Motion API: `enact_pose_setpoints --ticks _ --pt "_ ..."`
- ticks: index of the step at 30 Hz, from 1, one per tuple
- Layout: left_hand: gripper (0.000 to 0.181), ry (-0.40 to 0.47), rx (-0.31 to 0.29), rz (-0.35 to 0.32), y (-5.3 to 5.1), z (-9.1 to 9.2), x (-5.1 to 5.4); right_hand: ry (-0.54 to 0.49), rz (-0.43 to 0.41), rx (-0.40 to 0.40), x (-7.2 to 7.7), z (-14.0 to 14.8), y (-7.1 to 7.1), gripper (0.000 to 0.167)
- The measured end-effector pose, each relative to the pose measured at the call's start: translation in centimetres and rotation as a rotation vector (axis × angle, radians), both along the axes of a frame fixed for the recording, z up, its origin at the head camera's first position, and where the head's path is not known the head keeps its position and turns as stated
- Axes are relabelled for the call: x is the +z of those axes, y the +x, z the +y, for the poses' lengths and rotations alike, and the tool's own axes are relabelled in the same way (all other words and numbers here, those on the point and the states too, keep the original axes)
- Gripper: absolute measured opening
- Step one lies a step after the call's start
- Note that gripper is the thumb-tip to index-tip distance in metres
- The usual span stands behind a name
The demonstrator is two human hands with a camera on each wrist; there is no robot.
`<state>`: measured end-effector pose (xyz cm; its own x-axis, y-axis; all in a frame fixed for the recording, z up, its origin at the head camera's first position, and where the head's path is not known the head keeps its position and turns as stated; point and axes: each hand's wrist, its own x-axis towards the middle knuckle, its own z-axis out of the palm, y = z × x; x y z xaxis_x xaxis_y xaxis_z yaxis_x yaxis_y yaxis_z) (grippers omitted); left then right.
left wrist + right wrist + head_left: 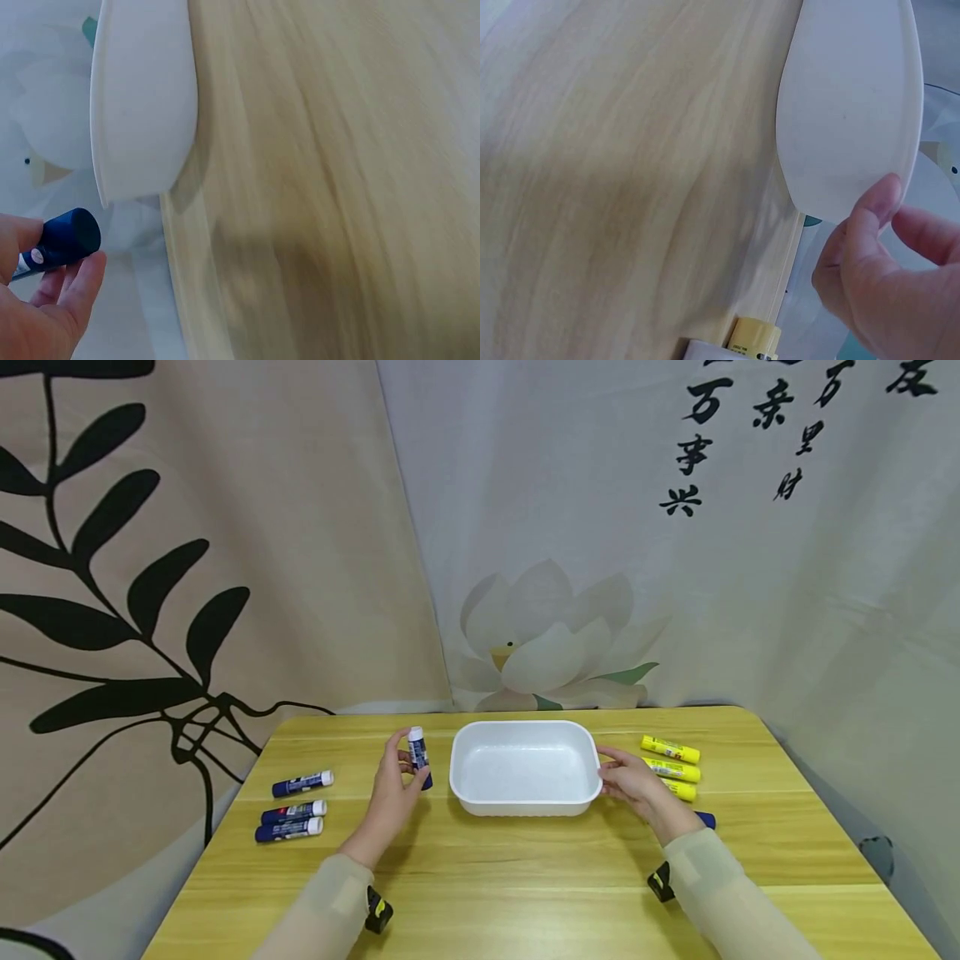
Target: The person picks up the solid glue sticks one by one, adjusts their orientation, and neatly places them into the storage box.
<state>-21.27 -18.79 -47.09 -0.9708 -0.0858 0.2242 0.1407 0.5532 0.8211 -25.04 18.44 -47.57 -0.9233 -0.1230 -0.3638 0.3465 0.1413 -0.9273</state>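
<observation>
White tub [525,807], its floor [525,764] showing, is held by the right grip [633,782], while the left grip [395,787] pinches a blue tube [418,752].

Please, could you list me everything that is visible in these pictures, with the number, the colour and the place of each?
Table: 1, yellowish wood, under everything
Container: 1, white, middle of the table
Blue sticks: 3, blue with white caps, lying on the table's left side
Held stick: 1, blue with white cap, in the left hand
Yellow sticks: 3, yellow, right side, partly hidden
Blue object: 1, dark blue, mostly hidden behind the right sleeve
Cloth backdrop: pale, printed with black leaves, flower and characters, behind the table
Wrist devices: 2, black and yellow, one per wrist
Sleeves: 2, pale, lower edge
Hands: 2, left holding the stick, right at the container's right side
</observation>
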Motion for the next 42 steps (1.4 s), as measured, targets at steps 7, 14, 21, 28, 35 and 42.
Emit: enact_pose_setpoints --ticks 7,14,21,28,35,42 --pt "0.068 -0.09 -0.028 -0.003 -1.1 2.4 0.7 -0.006 -0.002 0.003 0.0 0.0 0.0 0.054" --pt "0.068 -0.127 -0.026 -0.039 -2.0 4.9 1.9 -0.003 -0.008 0.001 0.0 -0.1 0.0 0.053" --pt "0.066 -0.262 -0.007 -0.132 -2.1 7.5 2.0 -0.001 -0.014 0.007 0.1 -0.1 0.0 0.054" --pt "0.065 -0.559 -0.038 -0.146 -2.4 9.9 1.4 -0.005 -0.007 0.005 0.1 0.0 0.0 0.055" --pt "0.057 -0.695 -0.02 -0.183 -3.0 11.1 0.4 0.003 -0.018 -0.004 0.1 0.0 -0.1 0.056" --pt "0.046 -0.776 -0.033 -0.206 -3.1 11.3 0.0 0.012 -0.02 -0.006 0.1 -0.1 0.0 0.056"
